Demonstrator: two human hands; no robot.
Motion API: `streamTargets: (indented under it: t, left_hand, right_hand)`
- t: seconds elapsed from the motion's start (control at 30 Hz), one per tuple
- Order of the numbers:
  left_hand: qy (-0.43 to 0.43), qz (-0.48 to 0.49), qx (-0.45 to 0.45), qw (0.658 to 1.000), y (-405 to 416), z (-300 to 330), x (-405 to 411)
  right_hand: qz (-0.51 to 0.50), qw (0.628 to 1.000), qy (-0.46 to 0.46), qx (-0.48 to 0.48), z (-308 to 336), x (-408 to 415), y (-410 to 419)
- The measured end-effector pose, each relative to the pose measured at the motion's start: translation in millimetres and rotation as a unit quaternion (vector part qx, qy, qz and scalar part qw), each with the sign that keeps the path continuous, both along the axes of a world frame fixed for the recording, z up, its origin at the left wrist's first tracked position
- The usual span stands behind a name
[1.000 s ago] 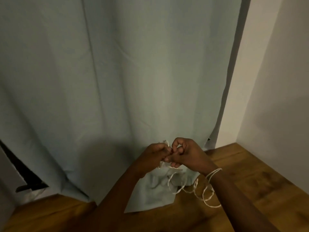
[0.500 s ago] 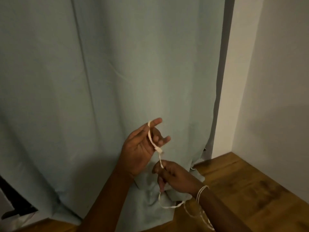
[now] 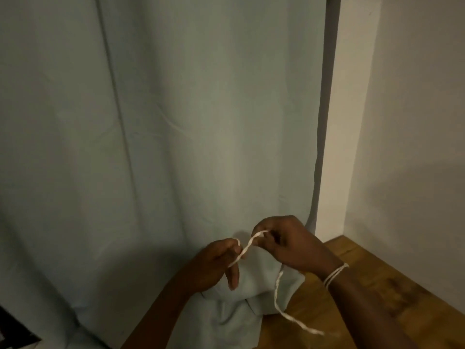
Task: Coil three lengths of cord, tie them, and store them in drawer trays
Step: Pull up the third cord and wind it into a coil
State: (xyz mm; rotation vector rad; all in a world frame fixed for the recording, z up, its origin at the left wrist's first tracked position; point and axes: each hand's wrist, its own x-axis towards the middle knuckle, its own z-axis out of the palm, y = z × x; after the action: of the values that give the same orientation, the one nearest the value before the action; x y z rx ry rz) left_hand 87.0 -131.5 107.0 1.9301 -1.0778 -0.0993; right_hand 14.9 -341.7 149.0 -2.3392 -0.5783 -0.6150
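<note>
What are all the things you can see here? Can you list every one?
cord: one length in view, white, stretched between both hands, its tail hanging down to the floor; more white loops circle the right wrist
curtain: one, pale grey-green, hanging behind the hands, its hem bunched on the floor
floor: wooden, brown, lower right
wall: off-white, right side
left hand: one, pinching the cord
right hand: one, pinching the cord

My left hand [image 3: 216, 263] is curled, 1 finger pointing down; my right hand [image 3: 289, 244] pinches beside it, wrist higher.
</note>
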Motion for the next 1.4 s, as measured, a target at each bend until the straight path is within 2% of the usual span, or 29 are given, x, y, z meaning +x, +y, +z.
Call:
streamTargets:
  t: [0.07,0.17,0.23,0.3,0.33,0.37,0.4,0.43,0.47,0.5,0.57,0.6,0.63,0.7,0.73,0.8,0.9,0.93,1.0,1.03,1.07,1.1,1.13,1.17,1.2,1.23,1.3,1.33,1.4]
  left_hand:
    - [0.142,-0.072,-0.083,0.984,-4,13,-10]
    - [0.338,-0.14,-0.248,0.897,-16,31,-22]
    - [0.367,-0.168,-0.341,0.849,-25,43,-27]
    - [0.381,-0.165,-0.418,0.808,-34,49,-23]
    - [0.37,-0.145,-0.444,0.803,-38,49,-17]
    - [0.343,-0.12,-0.462,0.809,-40,49,-12]
    - [0.289,-0.08,-0.463,0.834,-41,46,-5]
    - [0.2,-0.015,-0.431,0.88,-40,39,2]
    - [0.086,0.068,-0.36,0.926,-36,33,8]
    - [-0.024,0.119,-0.262,0.957,-33,26,12]
    - [-0.137,0.149,-0.077,0.976,-29,13,13]
    - [-0.149,0.154,-0.036,0.976,-29,6,12]
    - [-0.123,0.146,-0.024,0.981,-29,2,9]
    - [0.037,0.077,-0.032,0.996,-28,7,0]
    - [0.133,0.016,-0.057,0.989,-30,11,-6]
    - [0.276,-0.086,-0.174,0.941,-34,25,-24]
    - [0.384,-0.15,-0.339,0.846,-41,48,-40]
    - [0.405,-0.168,-0.385,0.812,-44,54,-39]
    - [0.418,-0.192,-0.468,0.755,-49,69,-36]
    - [0.399,-0.191,-0.49,0.751,-51,73,-32]
    - [0.359,-0.174,-0.502,0.767,-54,74,-28]
    - [0.291,-0.146,-0.492,0.807,-54,71,-24]
    - [0.176,-0.091,-0.447,0.872,-53,64,-17]
    - [0.039,-0.009,-0.371,0.928,-52,56,-13]
    - [-0.089,0.063,-0.269,0.957,-49,45,-6]
    - [-0.175,0.114,-0.15,0.966,-46,38,-4]
    - [-0.191,0.159,0.025,0.968,-40,26,-2]
    - [-0.159,0.153,0.05,0.974,-39,19,0]
    - [-0.014,0.106,-0.024,0.994,-40,15,2]
  right_hand:
    - [-0.015,0.994,0.01,0.104,2,6,-11]
    - [0.002,0.98,0.062,0.191,-15,15,1]
    - [0.031,0.976,0.107,0.187,-31,15,19]
    - [0.061,0.962,0.21,0.161,-36,9,32]
    - [0.08,0.951,0.269,0.13,-34,5,34]
    - [0.103,0.938,0.322,0.075,-31,2,33]
    - [0.127,0.926,0.356,-0.004,-26,-3,31]
    - [0.141,0.915,0.37,-0.077,-22,-6,29]
    - [0.138,0.912,0.364,-0.127,-18,-10,25]
    - [0.121,0.92,0.343,-0.147,-12,-13,21]
    - [0.065,0.96,0.241,-0.131,4,-18,10]
    - [0.037,0.978,0.173,-0.113,13,-18,3]
    - [0.014,0.99,0.109,-0.085,21,-17,-5]
    - [-0.018,0.999,0.028,-0.003,33,-9,-21]
    - [-0.022,0.999,0.008,0.046,35,-5,-26]
    - [-0.008,0.987,-0.002,0.162,30,6,-26]
    - [0.009,0.954,0.025,0.3,1,17,-6]
    - [0.015,0.953,0.051,0.298,-12,19,3]
    - [0.061,0.953,0.166,0.248,-35,16,22]
    - [0.102,0.938,0.244,0.225,-43,13,28]
    - [0.142,0.916,0.316,0.205,-48,9,33]
    - [0.167,0.897,0.368,0.179,-48,5,36]
    - [0.177,0.89,0.396,0.139,-47,3,35]
    - [0.177,0.896,0.399,0.083,-42,1,31]
    - [0.171,0.907,0.385,0.022,-34,-3,25]
    - [0.156,0.923,0.35,-0.042,-22,-6,17]
    - [0.104,0.96,0.238,-0.107,4,-14,3]
    - [0.075,0.976,0.181,-0.096,17,-18,-3]
    - [0.041,0.994,0.102,-0.023,34,-16,-13]
